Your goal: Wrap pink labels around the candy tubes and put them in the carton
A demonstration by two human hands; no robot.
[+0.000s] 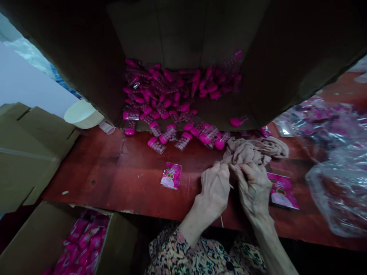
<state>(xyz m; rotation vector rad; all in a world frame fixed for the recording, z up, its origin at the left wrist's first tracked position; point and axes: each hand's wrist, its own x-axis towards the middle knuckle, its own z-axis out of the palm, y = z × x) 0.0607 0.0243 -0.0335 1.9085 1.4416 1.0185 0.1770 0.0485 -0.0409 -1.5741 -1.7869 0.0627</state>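
Note:
My left hand (215, 185) and my right hand (254, 185) are side by side at the front of the red table, fingers curled and closed on the near edge of a crumpled beige cloth (246, 151). A thin pale strand shows beneath my left hand. Right of my right hand lies a stack of pink printed cards (283, 191). One pink card (171, 175) lies flat to the left of my left hand. Beyond the hands, small clear bottles with pink caps (183, 141) lie on the table.
A large cardboard box (183, 34) lies open toward me, with many pink-capped bottles inside. Clear plastic bags (338, 183) are at the right. An open box (119, 236) of pink packets stands lower left. A pale round bowl (83, 114) sits behind the table's left part.

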